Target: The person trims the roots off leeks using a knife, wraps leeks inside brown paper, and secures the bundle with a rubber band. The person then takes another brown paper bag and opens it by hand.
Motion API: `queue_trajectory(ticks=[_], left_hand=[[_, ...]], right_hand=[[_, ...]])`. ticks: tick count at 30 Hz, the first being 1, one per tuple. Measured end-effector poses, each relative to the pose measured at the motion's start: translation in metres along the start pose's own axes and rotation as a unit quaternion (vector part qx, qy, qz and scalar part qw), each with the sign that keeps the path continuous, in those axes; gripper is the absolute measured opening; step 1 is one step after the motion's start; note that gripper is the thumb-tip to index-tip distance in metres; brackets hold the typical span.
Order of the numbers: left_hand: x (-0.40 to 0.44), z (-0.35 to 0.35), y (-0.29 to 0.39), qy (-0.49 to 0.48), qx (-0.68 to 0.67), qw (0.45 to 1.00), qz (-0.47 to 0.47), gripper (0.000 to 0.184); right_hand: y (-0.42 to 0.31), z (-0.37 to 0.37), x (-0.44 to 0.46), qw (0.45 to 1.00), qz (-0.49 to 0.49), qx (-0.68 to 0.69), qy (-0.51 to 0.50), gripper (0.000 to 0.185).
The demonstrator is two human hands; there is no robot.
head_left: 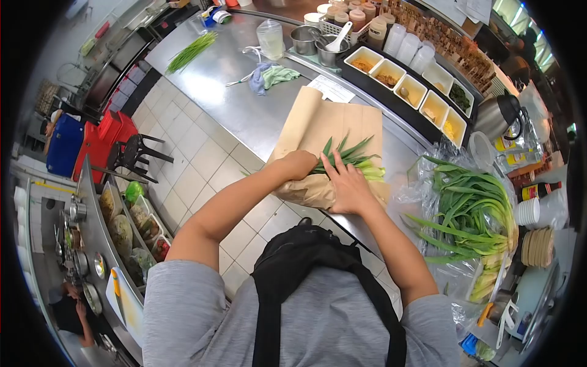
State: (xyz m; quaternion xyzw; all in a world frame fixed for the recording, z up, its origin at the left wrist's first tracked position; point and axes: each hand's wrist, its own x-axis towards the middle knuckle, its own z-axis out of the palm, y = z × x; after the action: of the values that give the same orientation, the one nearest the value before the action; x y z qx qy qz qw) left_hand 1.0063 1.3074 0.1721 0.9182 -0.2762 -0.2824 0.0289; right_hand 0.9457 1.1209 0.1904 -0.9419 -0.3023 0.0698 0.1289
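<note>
A sheet of brown paper lies on the steel counter, rolled along its left side and folded up at the near edge. Green leek leaves with pale stalks rest on it, partly covered by the crumpled near fold. My left hand is closed at the left end of the fold, seemingly gripping the paper beside the leaves; its fingertips are hidden. Lying across the fold and the leeks, my right hand has its fingers spread and presses down. To the right, a large bunch of leeks sits on clear plastic.
White ingredient tubs in a black holder line the back of the counter. Metal pots, a plastic jug, cloths and thin green stalks stand or lie farther left. A steel kettle is at right. Another person appears lower left.
</note>
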Motion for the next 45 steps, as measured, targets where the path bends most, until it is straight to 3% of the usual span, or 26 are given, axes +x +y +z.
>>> queue_trajectory(ticks=[1, 3, 4, 5, 6, 7, 8, 10, 12, 14, 15, 18, 19, 20, 22, 24, 29, 31, 33, 35, 38, 40, 41, 44, 45], left_hand=[[0.0, 0.002, -0.007, -0.003, 0.001, 1.0, 0.004, 0.036], [0.002, 0.004, -0.021, 0.001, -0.283, 0.954, 0.098, 0.044], [0.009, 0.003, -0.028, -0.099, -0.38, 0.917, 0.063, 0.058], [0.015, 0.002, -0.036, -0.101, -0.383, 0.916, 0.064, 0.058], [0.016, -0.005, -0.037, -0.12, -0.553, 0.824, -0.002, 0.059], [0.013, -0.013, -0.037, -0.135, -0.7, 0.698, -0.069, 0.062], [0.008, -0.021, -0.039, -0.136, -0.701, 0.696, -0.069, 0.062], [-0.017, -0.046, -0.045, 0.018, -0.538, 0.841, -0.059, 0.06], [-0.061, -0.059, -0.058, 0.196, -0.408, 0.891, 0.028, 0.055], [-0.114, -0.05, -0.059, 0.451, -0.334, 0.825, -0.061, 0.051], [-0.129, -0.03, -0.049, 0.449, -0.332, 0.827, -0.062, 0.051], [-0.169, 0.062, -0.016, 0.663, -0.292, 0.649, -0.234, 0.034], [-0.165, 0.087, 0.011, 0.56, -0.293, 0.75, -0.193, 0.047], [-0.151, 0.108, 0.032, 0.498, -0.28, 0.812, -0.121, 0.057], [-0.122, 0.105, 0.046, 0.481, -0.069, 0.872, 0.05, 0.07], [-0.088, 0.085, 0.046, 0.415, -0.013, 0.909, 0.029, 0.082], [-0.046, 0.041, 0.032, 0.374, 0.081, 0.923, 0.035, 0.082], [-0.03, 0.028, 0.028, 0.428, 0.201, 0.878, 0.078, 0.08], [-0.028, 0.022, 0.029, 0.409, 0.178, 0.891, 0.087, 0.077], [-0.025, 0.017, 0.028, 0.243, 0.098, 0.963, 0.058, 0.082], [-0.024, 0.019, 0.026, 0.285, 0.092, 0.95, 0.084, 0.067], [-0.021, 0.014, 0.024, 0.292, 0.081, 0.949, 0.089, 0.061], [-0.018, 0.008, 0.021, 0.272, 0.057, 0.957, 0.088, 0.058], [-0.007, -0.001, 0.014, 0.224, 0.011, 0.971, 0.077, 0.057], [-0.002, -0.003, 0.011, 0.194, -0.007, 0.978, 0.073, 0.058]], right_hand=[[0.0, 0.001, 0.002, 1.0, 0.005, 0.001, 0.0, 0.115], [-0.001, 0.001, 0.007, 0.998, 0.022, 0.014, -0.061, 0.104], [0.0, 0.004, 0.009, 0.997, 0.025, 0.016, -0.065, 0.104], [0.003, 0.005, 0.01, 0.998, 0.019, 0.028, -0.06, 0.099], [0.006, 0.006, 0.013, 0.998, 0.012, 0.039, -0.056, 0.093], [0.008, 0.003, 0.017, 0.997, 0.013, 0.039, -0.06, 0.093], [0.01, -0.001, 0.023, 0.993, 0.023, 0.056, -0.105, 0.09], [0.012, -0.011, 0.033, 0.982, 0.036, 0.079, -0.169, 0.09], [0.02, -0.009, 0.04, 0.978, 0.034, 0.104, -0.176, 0.09], [0.025, -0.007, 0.043, 0.974, 0.031, 0.13, -0.182, 0.09], [0.025, -0.007, 0.044, 0.972, 0.031, 0.138, -0.188, 0.087], [0.028, -0.013, 0.047, 0.966, 0.039, 0.158, -0.203, 0.084], [0.028, -0.015, 0.049, 0.961, 0.046, 0.169, -0.215, 0.085], [0.029, -0.015, 0.052, 0.96, 0.043, 0.17, -0.218, 0.085], [0.032, -0.017, 0.059, 0.94, 0.062, 0.21, -0.262, 0.087], [0.032, -0.019, 0.059, 0.936, 0.062, 0.222, -0.265, 0.086], [0.039, -0.028, 0.066, 0.921, 0.1, 0.262, -0.271, 0.084], [0.04, -0.025, 0.065, 0.917, 0.08, 0.269, -0.283, 0.082], [0.039, -0.024, 0.066, 0.92, 0.075, 0.26, -0.285, 0.083], [0.039, -0.021, 0.063, 0.924, 0.065, 0.247, -0.285, 0.083], [0.035, -0.012, 0.043, 0.954, 0.069, 0.193, -0.22, 0.087], [0.025, -0.013, 0.022, 0.996, -0.01, 0.091, 0.004, 0.085], [0.019, -0.014, 0.012, 0.996, -0.01, 0.089, 0.004, 0.085], [0.006, -0.003, -0.007, 0.984, -0.011, -0.147, 0.098, 0.094], [0.011, 0.008, -0.003, 0.985, -0.007, -0.146, 0.096, 0.094]])
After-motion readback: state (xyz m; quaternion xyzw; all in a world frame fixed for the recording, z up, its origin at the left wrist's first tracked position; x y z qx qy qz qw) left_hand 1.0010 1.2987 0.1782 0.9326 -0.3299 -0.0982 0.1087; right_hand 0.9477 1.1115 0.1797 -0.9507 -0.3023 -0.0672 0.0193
